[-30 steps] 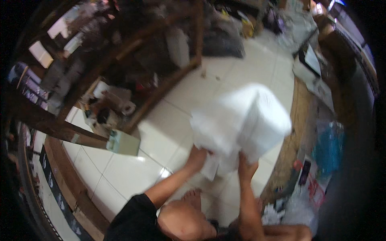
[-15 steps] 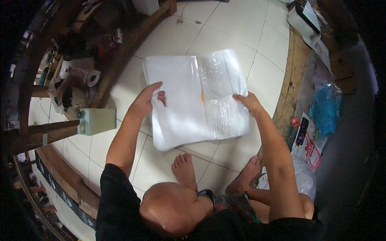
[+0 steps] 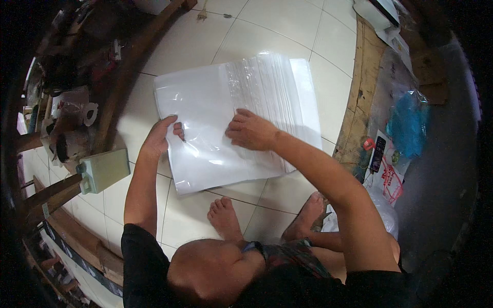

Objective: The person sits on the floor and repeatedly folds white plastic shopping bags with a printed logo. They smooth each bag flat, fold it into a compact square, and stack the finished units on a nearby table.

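Stack of clear plastic bags (image 3: 231,123) lies flat on the tiled floor (image 3: 287,31), just ahead of the person's bare feet. Left hand (image 3: 160,137) grips stack's near-left edge, fingers curled over it w/ arm nearly straight. Right hand (image 3: 251,131) rests palm-down on stack's middle, fingers bent & close together, forearm angled in from the right.

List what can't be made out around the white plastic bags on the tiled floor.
Head view only:
- How many sheets the stack of white plastic bags holds: edges blur together.
- Left hand fingertips: tucked under a sheet.
- Clutter on the brown wooden shelf: dark, warped by the rim.
- Blue plastic bag contents: hidden.
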Tool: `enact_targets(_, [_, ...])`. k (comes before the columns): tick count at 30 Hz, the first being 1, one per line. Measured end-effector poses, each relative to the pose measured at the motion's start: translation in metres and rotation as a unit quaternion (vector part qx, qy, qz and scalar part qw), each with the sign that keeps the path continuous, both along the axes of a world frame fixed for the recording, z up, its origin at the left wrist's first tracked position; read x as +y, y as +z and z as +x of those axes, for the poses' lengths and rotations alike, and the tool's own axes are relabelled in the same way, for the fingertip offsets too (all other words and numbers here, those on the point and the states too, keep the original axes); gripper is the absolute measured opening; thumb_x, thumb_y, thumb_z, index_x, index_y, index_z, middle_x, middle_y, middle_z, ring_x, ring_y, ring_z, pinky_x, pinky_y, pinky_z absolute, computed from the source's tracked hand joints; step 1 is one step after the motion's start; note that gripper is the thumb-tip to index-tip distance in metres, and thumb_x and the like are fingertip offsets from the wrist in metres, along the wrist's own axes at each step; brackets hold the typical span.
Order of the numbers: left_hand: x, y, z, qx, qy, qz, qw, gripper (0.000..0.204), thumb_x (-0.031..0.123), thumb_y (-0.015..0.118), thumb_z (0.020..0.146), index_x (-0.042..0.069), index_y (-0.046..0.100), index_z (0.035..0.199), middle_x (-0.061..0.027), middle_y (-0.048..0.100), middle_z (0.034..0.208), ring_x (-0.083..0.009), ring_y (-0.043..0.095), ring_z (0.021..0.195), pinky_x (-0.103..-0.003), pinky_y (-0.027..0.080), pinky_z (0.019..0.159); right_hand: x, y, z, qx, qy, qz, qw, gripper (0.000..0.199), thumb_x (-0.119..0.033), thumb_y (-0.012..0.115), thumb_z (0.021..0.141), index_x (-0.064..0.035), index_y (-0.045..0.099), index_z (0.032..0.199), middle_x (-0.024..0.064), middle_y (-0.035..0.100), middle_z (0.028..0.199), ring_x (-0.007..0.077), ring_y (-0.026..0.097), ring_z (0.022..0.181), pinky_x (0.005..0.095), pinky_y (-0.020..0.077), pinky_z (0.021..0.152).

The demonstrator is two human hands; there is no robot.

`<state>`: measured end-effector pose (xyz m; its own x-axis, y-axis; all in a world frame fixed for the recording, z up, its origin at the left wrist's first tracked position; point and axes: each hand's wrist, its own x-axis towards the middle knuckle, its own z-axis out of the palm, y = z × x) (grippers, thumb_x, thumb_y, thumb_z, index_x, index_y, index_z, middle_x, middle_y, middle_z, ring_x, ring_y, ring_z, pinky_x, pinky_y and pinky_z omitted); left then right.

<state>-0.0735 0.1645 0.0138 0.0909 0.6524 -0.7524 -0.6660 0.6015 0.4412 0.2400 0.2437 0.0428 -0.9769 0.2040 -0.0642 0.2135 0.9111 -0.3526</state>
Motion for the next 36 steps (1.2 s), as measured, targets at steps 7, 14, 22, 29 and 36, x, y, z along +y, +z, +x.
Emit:
enact_targets(7, [-0.004, 0.005, 0.001, 0.037, 0.011, -0.01, 0.999, 0.012, 0.014, 0.059, 0.093, 0.008, 0.05, 0.097, -0.0021, 0.047, 0.074, -0.0127, 0.047, 0.063, -0.033, 0.049, 0.062, 0.038, 0.01, 0.064, -0.008, -0.007, 0.029, 1.0, 0.015, -0.021, 0.065, 0.089, -0.0096, 0.062, 0.098, 0.006, 0.06, 0.1, 0.0266, 0.055, 0.106, 0.0536, 0.0279, 0.118])
enact_targets(14, [0.0, 0.002, 0.001, 0.011, 0.021, -0.017, 1.0, 0.012, 0.014, 0.059, 0.093, 0.008, 0.05, 0.096, -0.0026, 0.048, 0.074, -0.0135, 0.047, 0.062, -0.033, 0.049, 0.061, 0.059, 0.043, 0.148, -0.043, -0.202, 0.002, 0.978, 0.025, -0.027, 0.062, 0.09, -0.0041, 0.066, 0.099, 0.0119, 0.062, 0.104, 0.0319, 0.055, 0.108, 0.0471, 0.0335, 0.113])
enact_targets(22, [0.0, 0.008, 0.0, 0.106, -0.07, 0.015, 0.992, 0.014, 0.014, 0.062, 0.09, 0.006, 0.055, 0.098, -0.0081, 0.059, 0.08, -0.0173, 0.06, 0.071, -0.036, 0.054, 0.065, 0.074, 0.008, 0.193, -0.007, -0.681, -0.24, 0.691, 0.05, -0.031, 0.067, 0.089, 0.0053, 0.057, 0.122, 0.0224, 0.066, 0.107, 0.0319, 0.064, 0.099, 0.0397, 0.05, 0.09])
enact_targets(29, [-0.011, 0.003, 0.019, 0.498, -0.1, 0.139, 0.85, 0.062, 0.023, 0.073, 0.079, -0.009, 0.052, 0.128, -0.0178, 0.064, 0.099, -0.0352, 0.064, 0.094, -0.042, 0.051, 0.092, 0.077, -0.007, 0.191, -0.074, -0.628, -0.29, 0.719, 0.042, -0.029, 0.066, 0.091, 0.0073, 0.061, 0.112, 0.01, 0.066, 0.093, 0.0174, 0.059, 0.08, 0.0327, 0.0496, 0.075])
enact_targets(36, [-0.026, 0.001, 0.036, 0.792, -0.188, -0.025, 0.581, 0.077, 0.036, 0.076, 0.076, -0.008, 0.044, 0.13, -0.0284, 0.056, 0.117, -0.043, 0.056, 0.111, -0.047, 0.046, 0.099, 0.077, -0.011, 0.186, -0.082, -0.65, -0.241, 0.716, 0.038, -0.026, 0.068, 0.089, 0.0065, 0.062, 0.108, 0.0099, 0.066, 0.089, 0.0184, 0.061, 0.077, 0.0328, 0.0501, 0.073])
